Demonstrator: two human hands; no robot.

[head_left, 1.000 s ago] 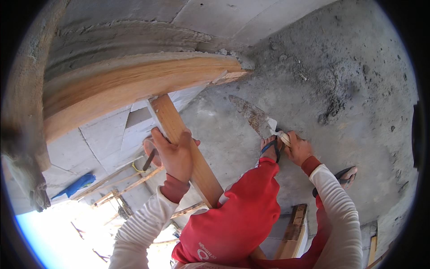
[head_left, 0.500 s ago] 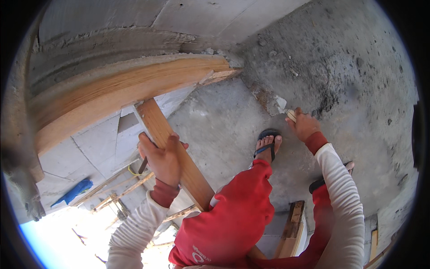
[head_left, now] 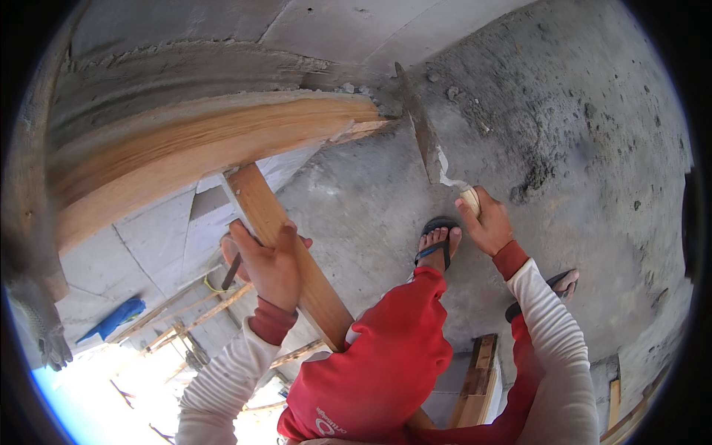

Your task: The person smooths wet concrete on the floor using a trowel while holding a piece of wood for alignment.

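The left hand [head_left: 271, 267] is gripping a wooden board [head_left: 320, 297], its fingers clamped on the board's long edges with the thumb lying across the upper face and a fingertip showing past the right edge. The board is slanting from the lower edge of a thick wooden beam [head_left: 215, 141] down toward a red trouser leg [head_left: 386, 348]. The right hand [head_left: 489, 226] is holding a trowel [head_left: 424, 141], its fingers closing together around the pale handle [head_left: 470, 199]. The trowel's blade is turning its narrow side upward and pointing toward the corner of the concrete floor [head_left: 356, 222] near the beam's right end, where the floor is meeting the block wall [head_left: 415, 33]; whether the tip is touching anything, I cannot tell. Below the trowel, one foot in a dark flip-flop [head_left: 437, 245] is standing on the floor, and a second foot [head_left: 565, 285] is resting farther toward the floor's right edge. A blue cloth [head_left: 113, 319] is lying well apart, beyond the left hand, and a short timber [head_left: 476, 382] is leaning between the two red trouser legs.
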